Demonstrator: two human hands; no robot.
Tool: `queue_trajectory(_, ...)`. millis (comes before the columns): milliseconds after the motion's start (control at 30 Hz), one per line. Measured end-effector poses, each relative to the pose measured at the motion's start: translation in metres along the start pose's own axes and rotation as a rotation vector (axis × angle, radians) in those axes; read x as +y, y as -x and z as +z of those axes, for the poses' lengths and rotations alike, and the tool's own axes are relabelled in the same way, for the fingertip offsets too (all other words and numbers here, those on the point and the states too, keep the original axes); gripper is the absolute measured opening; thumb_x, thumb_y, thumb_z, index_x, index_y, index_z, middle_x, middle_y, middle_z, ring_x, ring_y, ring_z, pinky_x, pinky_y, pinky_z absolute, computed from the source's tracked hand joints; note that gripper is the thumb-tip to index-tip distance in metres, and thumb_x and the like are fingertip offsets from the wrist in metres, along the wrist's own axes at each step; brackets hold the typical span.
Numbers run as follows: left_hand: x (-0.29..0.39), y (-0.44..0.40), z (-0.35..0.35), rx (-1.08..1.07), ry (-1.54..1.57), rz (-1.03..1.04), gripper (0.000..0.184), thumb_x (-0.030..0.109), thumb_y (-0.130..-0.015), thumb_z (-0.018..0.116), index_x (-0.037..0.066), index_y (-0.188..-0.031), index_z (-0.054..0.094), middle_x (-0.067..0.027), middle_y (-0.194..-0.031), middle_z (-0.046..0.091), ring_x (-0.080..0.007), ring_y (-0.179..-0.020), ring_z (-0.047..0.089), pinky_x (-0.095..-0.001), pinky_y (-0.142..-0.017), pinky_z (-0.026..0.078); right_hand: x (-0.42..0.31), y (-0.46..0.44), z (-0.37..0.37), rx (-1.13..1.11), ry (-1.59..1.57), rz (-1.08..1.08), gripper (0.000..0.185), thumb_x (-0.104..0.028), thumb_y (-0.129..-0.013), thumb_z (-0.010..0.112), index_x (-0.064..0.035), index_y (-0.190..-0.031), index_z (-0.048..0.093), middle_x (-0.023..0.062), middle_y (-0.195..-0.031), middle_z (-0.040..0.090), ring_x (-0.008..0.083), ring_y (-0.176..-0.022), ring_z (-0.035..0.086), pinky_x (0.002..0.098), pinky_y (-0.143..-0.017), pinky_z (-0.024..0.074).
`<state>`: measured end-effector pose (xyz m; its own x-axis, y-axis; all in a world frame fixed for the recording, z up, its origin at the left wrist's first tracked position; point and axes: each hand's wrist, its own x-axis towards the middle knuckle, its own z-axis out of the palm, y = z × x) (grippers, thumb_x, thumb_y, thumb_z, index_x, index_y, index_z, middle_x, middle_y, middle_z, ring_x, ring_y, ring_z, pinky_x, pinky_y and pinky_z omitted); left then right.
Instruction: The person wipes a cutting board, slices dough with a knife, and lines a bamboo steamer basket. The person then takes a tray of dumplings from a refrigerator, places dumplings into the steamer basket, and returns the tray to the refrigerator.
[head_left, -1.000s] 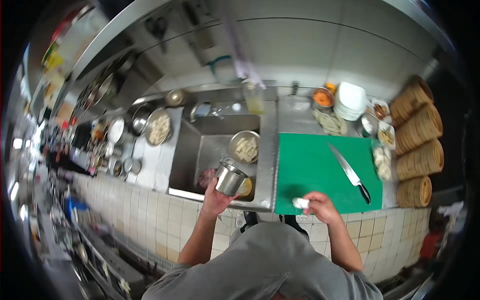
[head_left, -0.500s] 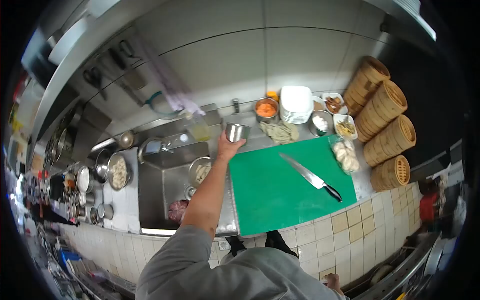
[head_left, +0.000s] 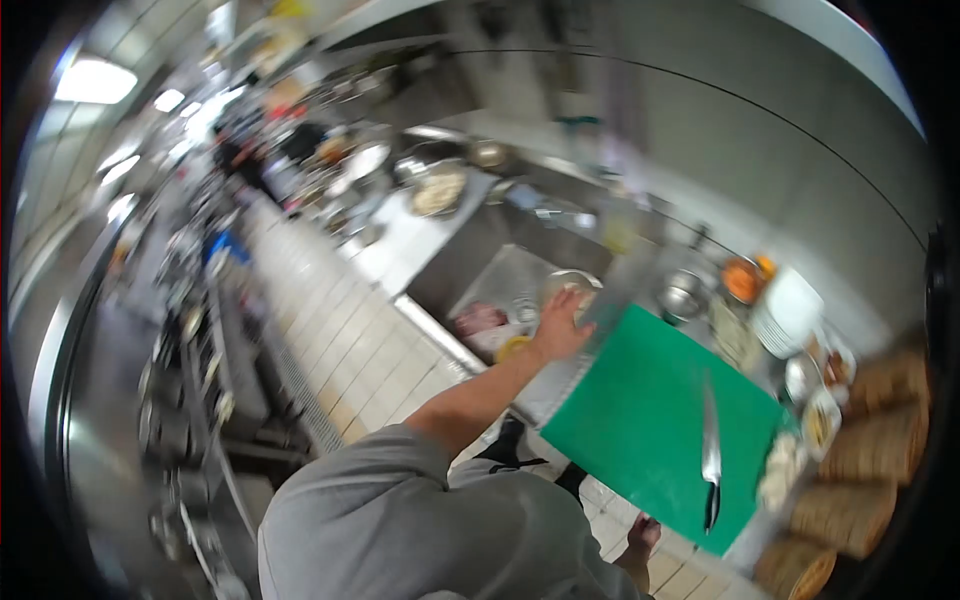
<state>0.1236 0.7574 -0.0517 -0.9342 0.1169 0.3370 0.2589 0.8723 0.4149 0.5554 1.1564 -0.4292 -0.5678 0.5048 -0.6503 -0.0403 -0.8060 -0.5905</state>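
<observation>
Reaching with the left hand (head_left: 563, 330) over the sink (head_left: 450, 268), with the grip loosely spread and partly hiding the bowl (head_left: 562, 277) inside; cannot tell if touching it. Showing the right hand (head_left: 643, 533) low, near the front edge of the green board (head_left: 640, 420); cannot tell the state of this grip, small in view. Can see also the knife (head_left: 711, 450) on the board, handle toward the near edge, and the metal cup (head_left: 683, 295) beyond the far edge.
</observation>
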Motion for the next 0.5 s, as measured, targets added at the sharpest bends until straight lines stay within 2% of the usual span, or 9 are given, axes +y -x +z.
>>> queue_trajectory(33, -0.007, 0.028, -0.034, 0.052, 0.058, -0.028, 0.069, 0.030, -0.081, 0.080, 0.008, -0.142, 0.057, -0.0224, -0.144, 0.058, -0.0397, -0.141, 0.048, -0.0505, -0.118, 0.038, 0.003, -0.007, 0.005, -0.364, 0.059, -0.009, 0.021, -0.021, -0.100, 0.057, -0.0032, -0.110, 0.064, 0.0021, -0.104, 0.065, 0.0149, -0.088, 0.059, 0.0325, -0.070, 0.0503)
queue_trajectory(67, -0.016, 0.050, -0.058, 0.106, 0.127, -0.032, 0.065, 0.024, -0.080, 0.080, 0.008, -0.140, 0.059, -0.0226, -0.140, 0.060, -0.0395, -0.138, 0.050, -0.0504, -0.116, 0.040, 0.007, -0.005, 0.009, -0.411, 0.075, 0.032, 0.021, -0.021, -0.100, 0.057, -0.0032, -0.110, 0.064, 0.0021, -0.104, 0.065, 0.0149, -0.088, 0.059, 0.0325, -0.070, 0.0503)
queue_trajectory(133, -0.068, 0.109, -0.095, 0.270, -0.046, -0.001, 0.060, 0.017, -0.079, 0.080, 0.007, -0.136, 0.061, -0.0220, -0.127, 0.065, -0.0405, -0.124, 0.058, -0.0513, -0.108, 0.045, -0.001, 0.002, 0.024, -0.209, 0.432, 0.236, 0.020, -0.021, -0.099, 0.058, -0.0046, -0.107, 0.065, 0.0022, -0.102, 0.065, 0.0147, -0.089, 0.060, 0.0332, -0.071, 0.0511)
queue_trajectory(200, -0.100, 0.172, -0.142, 0.217, -0.089, -0.278, 0.056, 0.017, -0.081, 0.080, 0.007, -0.133, 0.062, -0.0200, -0.115, 0.066, -0.0387, -0.109, 0.062, -0.0505, -0.098, 0.048, -0.011, 0.008, 0.038, -0.171, 0.609, 0.355, 0.018, -0.022, -0.099, 0.060, -0.0060, -0.105, 0.066, 0.0024, -0.100, 0.066, 0.0146, -0.090, 0.061, 0.0339, -0.072, 0.0518)
queue_trajectory(333, -0.182, 0.316, -0.176, 0.430, -0.056, -0.767, 0.050, 0.024, -0.090, 0.077, 0.006, -0.135, 0.062, -0.0186, -0.115, 0.066, -0.0322, -0.100, 0.062, -0.0455, -0.091, 0.050, -0.025, 0.004, 0.038, -0.266, 0.764, 0.427, 0.016, -0.023, -0.098, 0.062, -0.0088, -0.100, 0.068, 0.0028, -0.096, 0.067, 0.0144, -0.093, 0.064, 0.0353, -0.075, 0.0533)
queue_trajectory(400, -0.214, 0.390, -0.185, 0.315, 0.032, -1.062, 0.052, 0.027, -0.095, 0.073, 0.002, -0.138, 0.060, -0.0218, -0.123, 0.066, -0.0329, -0.103, 0.065, -0.0426, -0.094, 0.052, -0.034, 0.032, 0.000, -0.250, 0.786, 0.425, 0.015, -0.024, -0.097, 0.063, -0.0102, -0.098, 0.069, 0.0030, -0.094, 0.067, 0.0142, -0.094, 0.065, 0.0360, -0.076, 0.0540)
queue_trajectory(433, -0.263, 0.449, -0.170, 0.225, 0.039, -1.012, 0.054, 0.031, -0.096, 0.072, 0.000, -0.139, 0.059, -0.0248, -0.127, 0.067, -0.0356, -0.114, 0.066, -0.0436, -0.100, 0.052, -0.033, 0.054, -0.031, -0.232, 0.778, 0.411, 0.015, -0.024, -0.097, 0.063, -0.0109, -0.097, 0.070, 0.0031, -0.094, 0.067, 0.0142, -0.094, 0.065, 0.0363, -0.077, 0.0544)
queue_trajectory(467, -0.252, 0.472, -0.181, 0.011, 0.015, -1.119, 0.058, 0.035, -0.097, 0.072, -0.002, -0.139, 0.057, -0.0265, -0.128, 0.068, -0.0379, -0.120, 0.066, -0.0451, -0.102, 0.052, -0.028, 0.072, -0.056, -0.233, 0.766, 0.396, 0.015, -0.025, -0.097, 0.064, -0.0116, -0.095, 0.070, 0.0031, -0.093, 0.068, 0.0141, -0.095, 0.066, 0.0367, -0.078, 0.0548)
queue_trajectory(500, -0.301, 0.521, -0.170, -0.382, 0.118, -1.273, 0.058, 0.040, -0.098, 0.071, 0.001, -0.139, 0.057, -0.0239, -0.125, 0.069, -0.0369, -0.112, 0.070, -0.0481, -0.092, 0.056, -0.022, 0.092, -0.088, -0.231, 0.746, 0.375, 0.014, -0.025, -0.096, 0.065, -0.0123, -0.094, 0.071, 0.0032, -0.092, 0.068, 0.0140, -0.095, 0.066, 0.0370, -0.079, 0.0552)
